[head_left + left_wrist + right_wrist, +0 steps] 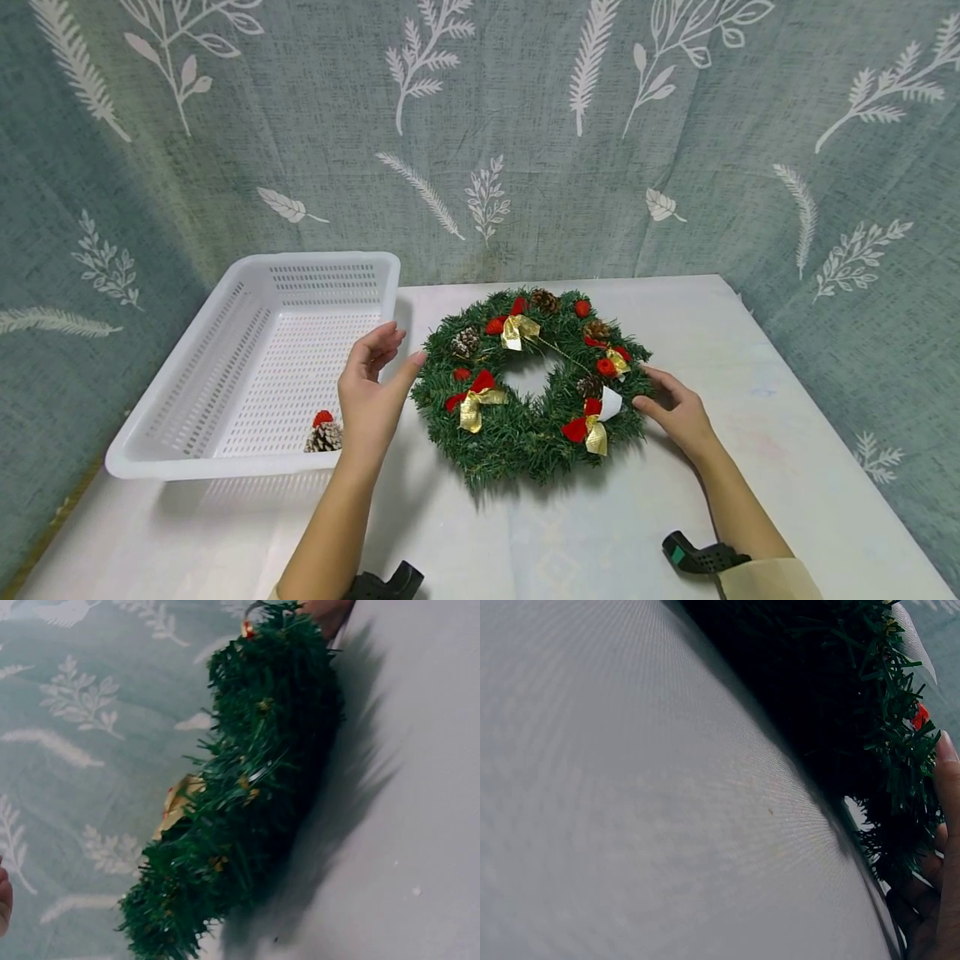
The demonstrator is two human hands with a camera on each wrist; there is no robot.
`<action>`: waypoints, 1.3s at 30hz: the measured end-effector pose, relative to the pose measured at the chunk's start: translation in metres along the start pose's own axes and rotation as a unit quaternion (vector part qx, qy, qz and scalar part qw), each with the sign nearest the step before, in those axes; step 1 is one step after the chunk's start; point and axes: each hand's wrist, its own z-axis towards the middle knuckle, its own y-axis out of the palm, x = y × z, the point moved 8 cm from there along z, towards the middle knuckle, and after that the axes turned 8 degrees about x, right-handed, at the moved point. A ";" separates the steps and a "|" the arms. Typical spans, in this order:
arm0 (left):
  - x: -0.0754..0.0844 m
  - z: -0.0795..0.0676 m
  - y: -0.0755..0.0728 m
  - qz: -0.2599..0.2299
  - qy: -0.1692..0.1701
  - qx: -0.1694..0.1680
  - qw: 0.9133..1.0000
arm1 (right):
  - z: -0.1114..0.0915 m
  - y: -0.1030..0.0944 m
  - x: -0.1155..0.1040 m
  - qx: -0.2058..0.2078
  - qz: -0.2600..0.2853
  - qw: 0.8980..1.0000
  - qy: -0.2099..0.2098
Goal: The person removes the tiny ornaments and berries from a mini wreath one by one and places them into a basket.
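A green Christmas wreath (480,454) lies on the table, decked with gold-and-red bows (480,400), pine cones (466,342) and red berries (582,308). At its right edge my right hand (681,414) pinches the greenery, thumb above and fingers at the side and underneath; the right wrist view shows this hand (934,877) partly cut off by the frame. My left hand (372,392) is raised between the wreath and a basket, fingers loosely bent and holding nothing, its thumb tip close to the wreath's left edge. A white tag sits on the wreath's right side.
A white plastic basket (217,468) stands on the left, with a frosted pine cone (325,437) and a red berry (322,417) in its near right corner. A white cloth covers the table (750,375). Behind hangs a grey-green leaf-patterned curtain (525,192).
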 end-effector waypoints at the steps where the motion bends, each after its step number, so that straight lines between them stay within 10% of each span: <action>1: 0.000 -0.001 0.002 0.000 0.002 -0.003 1.000 | 0.000 0.000 0.000 0.001 0.001 1.000 0.000; 39: -0.045 -0.031 0.050 0.074 0.005 -0.093 0.993 | 0.000 0.001 0.002 0.003 0.000 1.000 0.000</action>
